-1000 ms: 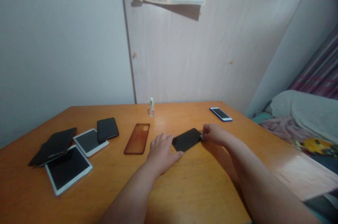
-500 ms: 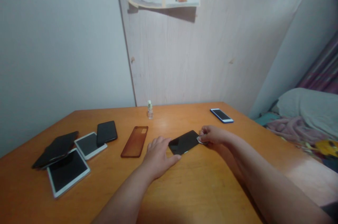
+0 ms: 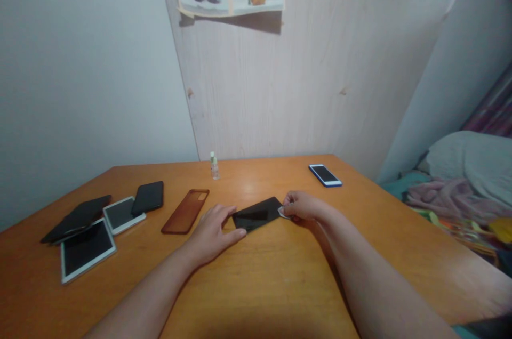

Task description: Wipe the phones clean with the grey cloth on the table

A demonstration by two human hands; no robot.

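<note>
A black smartphone lies screen up on the wooden table, set at a slant. Around its left end is my left hand, thumb at the near corner and fingers at the far corner, gripping it by the edges. My right hand pinches a small white wipe against the phone's right end. The folded fingers hide part of the wipe. To the left of my left hand rests a brown phone case.
A small clear bottle stands near the back edge. At back right lies a white phone with a blue rim. White tablets, a black device and a dark folder-like case cluster at left. Bedding lies beyond the right edge.
The whole view has swung right, so everything sits further left in the picture. Both hands keep about the same places at the phone's ends, with the wipe at its right end.
</note>
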